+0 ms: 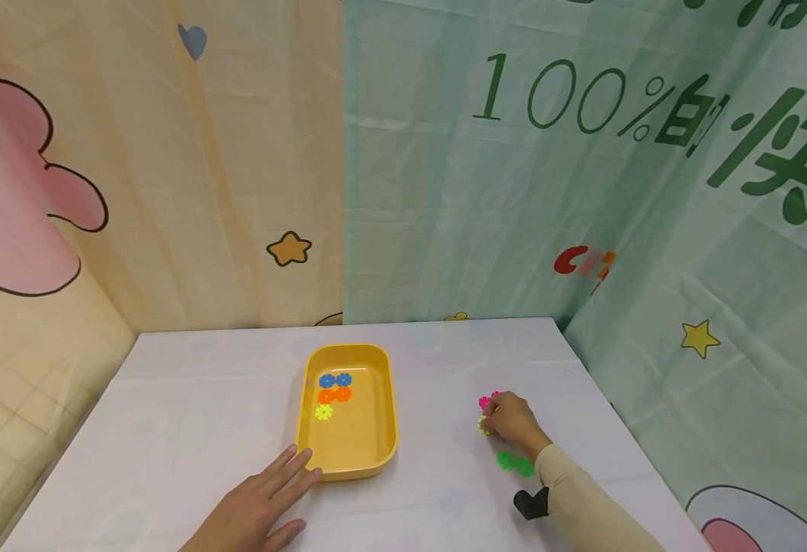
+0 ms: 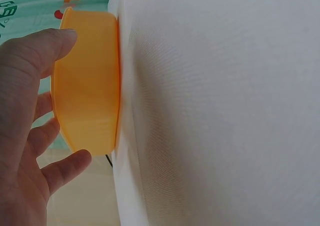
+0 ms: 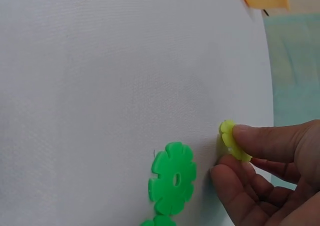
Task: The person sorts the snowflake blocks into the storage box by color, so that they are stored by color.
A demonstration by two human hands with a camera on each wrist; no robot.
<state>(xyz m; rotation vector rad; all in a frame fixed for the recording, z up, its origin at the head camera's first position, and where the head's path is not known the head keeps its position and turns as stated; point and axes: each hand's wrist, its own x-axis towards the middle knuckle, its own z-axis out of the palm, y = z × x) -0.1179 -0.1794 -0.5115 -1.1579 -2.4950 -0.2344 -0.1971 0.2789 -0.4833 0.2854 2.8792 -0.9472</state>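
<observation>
In the head view my right hand (image 1: 516, 422) pinches a yellow flower-shaped plastic piece (image 3: 231, 140) between thumb and fingers, just over the table. Two pink flower pieces (image 1: 483, 402) lie beyond that hand, partly hidden by it, and two green ones (image 3: 173, 178) lie on its near side. My left hand (image 1: 258, 502) has its fingers spread, with fingertips at the near left corner of a yellow tray (image 1: 369, 452). Inside the tray, toward its far left, are two blue pieces (image 1: 335, 380), two orange pieces (image 1: 334, 395) and one yellow piece (image 1: 323, 412).
A white cloth covers the table (image 1: 431, 498). Near the right forearm is a black object (image 1: 530, 504), partly behind the sleeve. Printed curtains (image 1: 444, 192) hang along the table's back and right sides.
</observation>
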